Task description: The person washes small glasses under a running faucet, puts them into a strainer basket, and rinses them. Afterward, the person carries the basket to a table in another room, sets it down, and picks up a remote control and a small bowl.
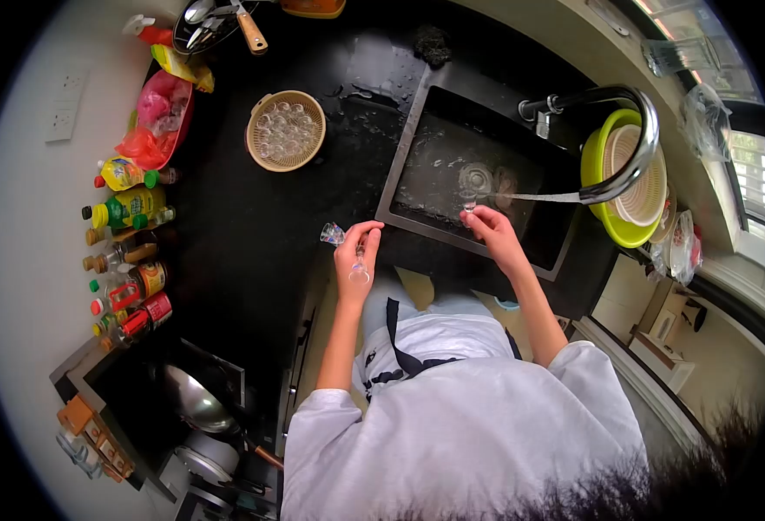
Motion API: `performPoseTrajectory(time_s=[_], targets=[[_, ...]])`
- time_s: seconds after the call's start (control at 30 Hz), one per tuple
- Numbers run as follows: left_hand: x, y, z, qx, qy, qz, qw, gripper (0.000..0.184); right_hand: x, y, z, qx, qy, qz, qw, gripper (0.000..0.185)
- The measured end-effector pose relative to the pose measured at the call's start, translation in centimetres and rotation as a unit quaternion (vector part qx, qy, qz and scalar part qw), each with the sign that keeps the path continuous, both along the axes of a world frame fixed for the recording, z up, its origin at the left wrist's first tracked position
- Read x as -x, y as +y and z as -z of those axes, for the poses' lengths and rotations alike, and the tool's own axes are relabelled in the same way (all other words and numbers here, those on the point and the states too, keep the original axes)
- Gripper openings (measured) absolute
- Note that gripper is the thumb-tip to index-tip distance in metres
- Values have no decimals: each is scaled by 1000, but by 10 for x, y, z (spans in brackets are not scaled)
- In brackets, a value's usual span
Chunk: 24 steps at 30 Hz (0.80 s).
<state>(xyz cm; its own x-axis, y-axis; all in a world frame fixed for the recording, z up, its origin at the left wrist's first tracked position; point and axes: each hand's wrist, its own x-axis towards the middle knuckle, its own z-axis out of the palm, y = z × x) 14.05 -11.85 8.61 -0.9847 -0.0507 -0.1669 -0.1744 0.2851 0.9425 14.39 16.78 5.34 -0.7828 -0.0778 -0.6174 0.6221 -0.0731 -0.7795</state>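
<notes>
Small clear glasses are in both hands. My left hand [356, 252], in front of the sink's left corner, is closed around glasses; one glass [332, 233] sticks out to the left and another [359, 273] hangs below the fingers. My right hand [489, 230] pinches a small glass [468, 206] over the near edge of the dark sink [426, 195]. Water runs from the curved faucet [647, 139] in a stream passing just above that hand. A beige round basket [252, 139] on the black counter holds several clear glasses [285, 130].
Bottles [131, 208] and a pink basket [183, 130] line the left wall. A green basin [592, 165] with a cream basket stands right of the sink. A wok [196, 395] sits at the lower left, and a dark scrubber [433, 45] lies behind the sink.
</notes>
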Motion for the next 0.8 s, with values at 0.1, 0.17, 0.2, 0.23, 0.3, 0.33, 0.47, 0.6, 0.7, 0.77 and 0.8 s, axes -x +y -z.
performPoseTrajectory(time_s=[0.1,0.17,0.2,0.23,0.3,0.33,0.47,0.6,0.7,0.77,0.8], targets=[[8,-33,4,-16,-11,-20,1000,12,60,-72,-25,111,66,62,990,43],[13,-51,10,-30,-25,-34,999,12,110,-110,-34,151,153,31,976,52],[15,-60,11,-28,-13,-41,999,12,136,-130,-43,112,188,2,976,49],[17,-68,10,-32,-18,-46,998,12,160,-148,-49,73,223,-28,972,46],[21,-84,10,-34,-21,-48,998,12,201,-178,-43,-18,279,-85,956,43],[22,-91,11,-37,-24,-53,998,12,220,-190,-47,-97,306,-127,938,43],[25,-113,16,-40,-25,-67,997,12,257,-233,-42,-226,400,-171,872,34],[27,-129,21,-51,-34,-73,995,12,269,-252,-22,-228,360,-206,881,35],[30,-137,25,-60,-38,-72,995,12,269,-257,-15,-276,410,-237,837,34],[30,-141,27,-64,-43,-71,994,11,269,-260,-16,-307,447,-226,809,35],[31,-143,28,-67,-45,-71,994,11,269,-261,-16,-308,446,-226,809,35]])
